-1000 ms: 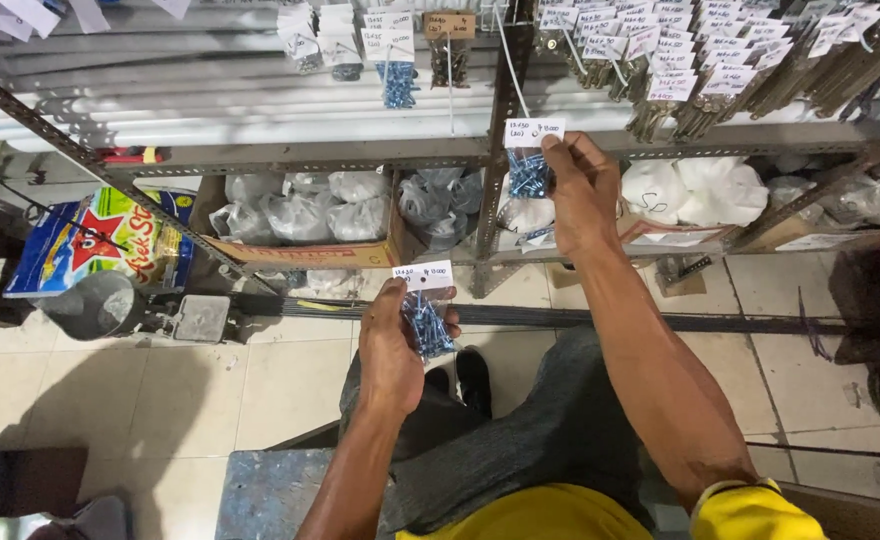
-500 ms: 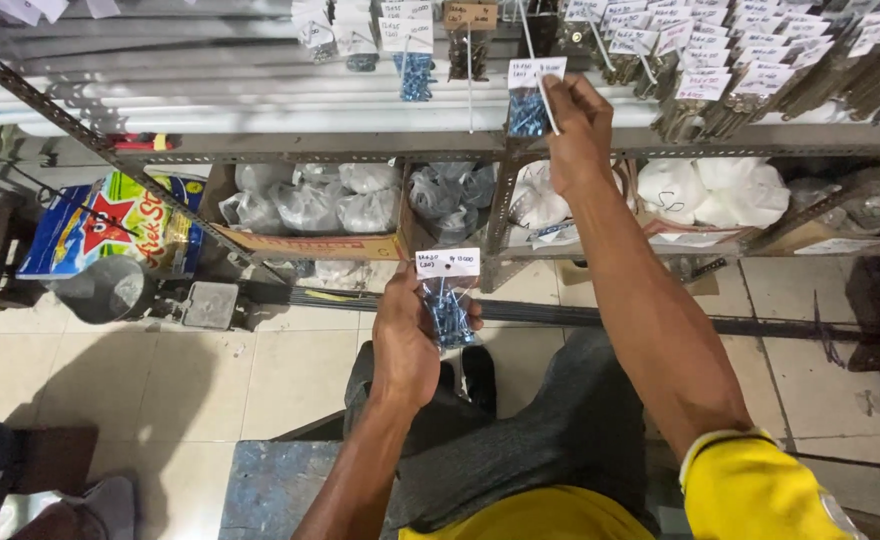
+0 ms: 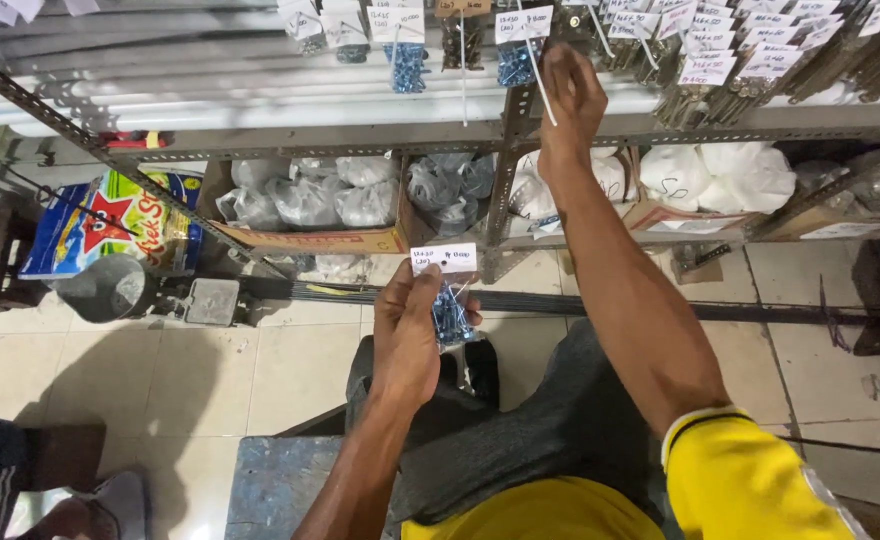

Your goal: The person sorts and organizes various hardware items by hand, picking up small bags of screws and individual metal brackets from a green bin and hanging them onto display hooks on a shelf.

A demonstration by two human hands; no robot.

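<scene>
Pinching the left hand [image 3: 405, 335] grip's packet of blue screws [image 3: 450, 305], right hand [image 3: 570, 95] closed around hanging hook [image 3: 540, 75].

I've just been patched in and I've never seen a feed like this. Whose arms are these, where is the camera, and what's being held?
There is no machine: the camera sits on a person's head and looks down, so both arms are that person's own. The left hand holds a small clear packet of blue screws with a white label card on top. The right hand reaches up to a metal rack, at a hanging packet of the same kind, among a row of other labelled packets. Below, a cardboard box holds tied plastic bags. The floor is pale tile.
</scene>
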